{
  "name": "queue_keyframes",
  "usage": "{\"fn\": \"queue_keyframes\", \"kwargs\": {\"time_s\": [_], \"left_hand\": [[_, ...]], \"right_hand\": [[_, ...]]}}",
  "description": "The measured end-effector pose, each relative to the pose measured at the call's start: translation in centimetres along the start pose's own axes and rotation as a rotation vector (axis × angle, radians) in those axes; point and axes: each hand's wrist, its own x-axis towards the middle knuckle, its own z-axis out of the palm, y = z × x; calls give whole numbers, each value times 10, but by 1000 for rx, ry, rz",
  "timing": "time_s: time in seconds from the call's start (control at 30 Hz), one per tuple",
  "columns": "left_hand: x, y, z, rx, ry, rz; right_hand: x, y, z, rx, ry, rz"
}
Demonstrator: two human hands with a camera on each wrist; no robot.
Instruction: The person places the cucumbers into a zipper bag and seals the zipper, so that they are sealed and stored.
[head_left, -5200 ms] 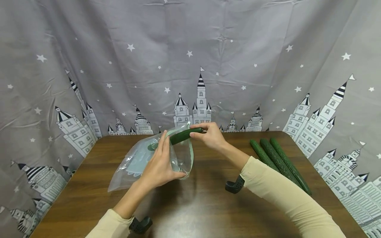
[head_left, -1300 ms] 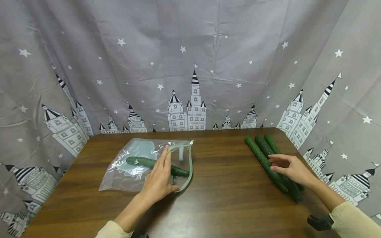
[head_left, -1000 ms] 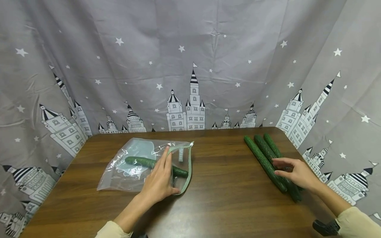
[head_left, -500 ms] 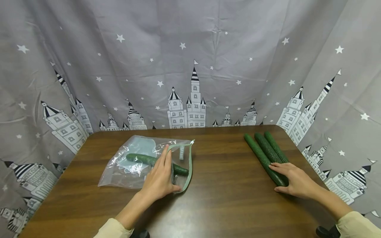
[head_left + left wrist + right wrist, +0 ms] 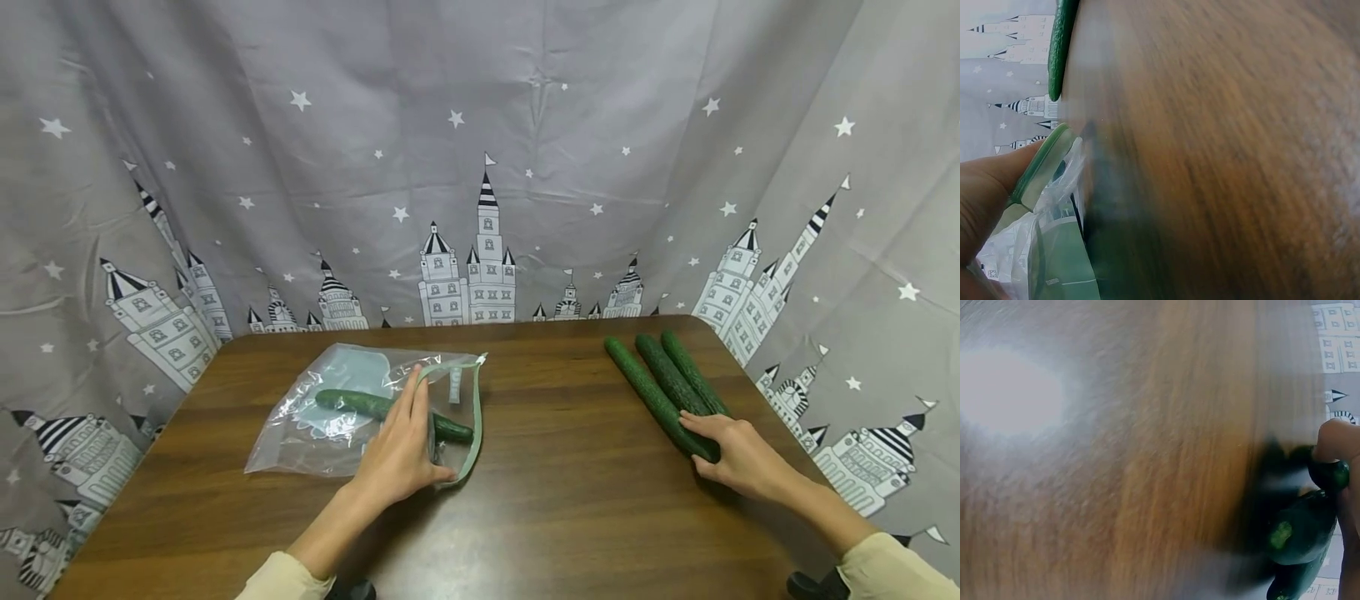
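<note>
My left hand (image 5: 393, 458) holds the mouth of a clear zip bag (image 5: 281, 454), thumb and fingers spread along its green-edged opening. The left wrist view shows my thumb (image 5: 997, 172) against the green rim (image 5: 1041, 156). One cucumber (image 5: 352, 402) lies inside the bag, partly hidden behind my fingers. At the right, my right hand (image 5: 738, 454) grips the near end of the leftmost cucumber (image 5: 645, 387) of three. Two more cucumbers (image 5: 667, 375) lie just beside it, their near ends hidden by that hand. In the right wrist view the gripped cucumber's end (image 5: 1335, 475) shows under my thumb.
The wooden table (image 5: 555, 500) carries the bag on the left and the loose cucumbers on the right. A grey curtain (image 5: 600, 108) with printed castles and stars hangs right behind the table's far edge.
The cucumber in the bag was slid in from my right hand. That hand then went right to the loose cucumbers and took hold of the leftmost, whose far end has shifted slightly left.
</note>
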Motion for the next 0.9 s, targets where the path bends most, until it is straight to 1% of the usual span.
{"fn": "queue_keyframes", "kwargs": {"time_s": [0.1, 0.2, 0.3, 0.37, 0.47, 0.57, 0.63, 0.7, 0.73, 0.8, 0.9], "left_hand": [[-1, 0, 0, -5, -5, -4], [-1, -1, 0, -5, -10, -4], [-1, -1, 0, -9, -6, 1], [0, -1, 0, -12, -3, 4], [0, -1, -1, -13, -6, 3], [0, -1, -1, -7, -17, 4], [0, -1, -2, -5, -19, 4], [0, -2, -2, -7, -20, 3], [0, -2, -2, -8, -20, 3], [0, -2, -2, -10, -20, 1], [0, -3, -2, -13, -18, 1]], "right_hand": [[0, 0, 1, 26, 66, 55], [-2, 0, 1, 80, 113, 149], [-3, 0, -3, 154, 149, 262], [-2, -1, -7, 224, 164, 344], [2, -1, -13, 314, 180, 479], [7, -1, -19, 498, 219, 609], [11, -1, -22, 675, 275, 677], [15, 0, -25, 871, 358, 726], [17, 0, -25, 970, 405, 742], [21, 0, -26, 1134, 482, 758], [25, 0, -28, 1306, 558, 762]]}}
